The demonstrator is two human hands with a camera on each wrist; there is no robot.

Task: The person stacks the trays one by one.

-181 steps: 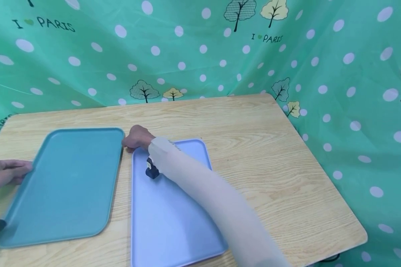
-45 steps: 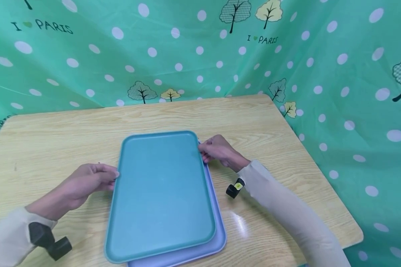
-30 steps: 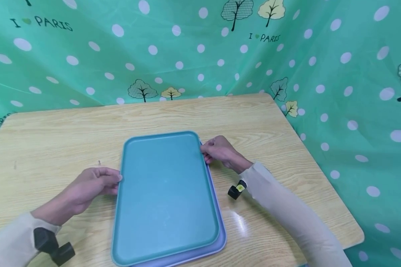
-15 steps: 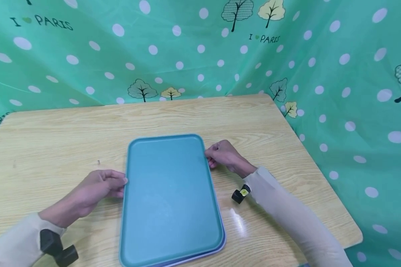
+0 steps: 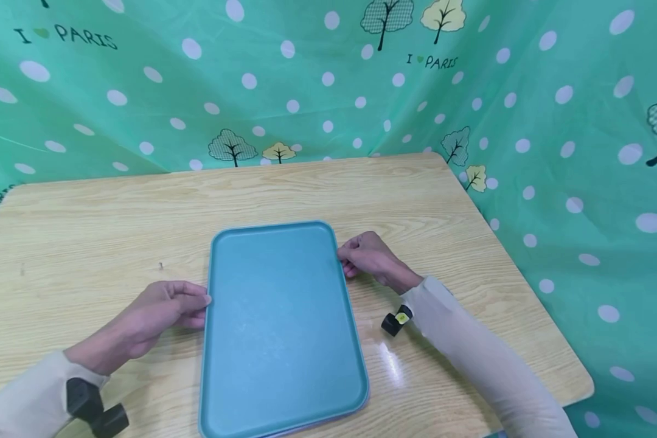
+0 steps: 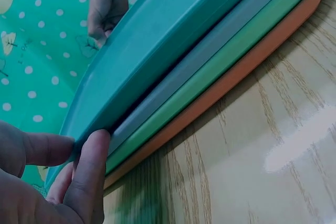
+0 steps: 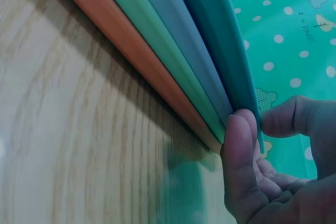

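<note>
A teal tray [image 5: 281, 328] lies on top of a stack in the middle of the table. My left hand [image 5: 164, 310] pinches its left rim between thumb and fingers. At the right rim, near the far corner, my right hand [image 5: 369, 255] pinches the same tray. Below it, the left wrist view shows the edges of a lavender-blue tray [image 6: 210, 48], a green tray [image 6: 210, 76] and, lowest, an orange tray [image 6: 210, 95]. A dark narrow gap shows between the teal tray and the lavender-blue one. From above, the teal tray hides nearly all of the stack.
The wooden table [image 5: 115, 225] has rounded corners. A green dotted curtain [image 5: 306, 73] hangs behind it and on its right. A tiny grey speck [image 5: 161, 266] shows on the tabletop left of the stack. Each sleeve carries a black wrist camera [image 5: 396, 320].
The teal tray, earlier flat on the left of the table, now lies over the lavender-blue tray. During the last second both hands have shifted it slightly right and nearer, covering the lavender-blue rim.
</note>
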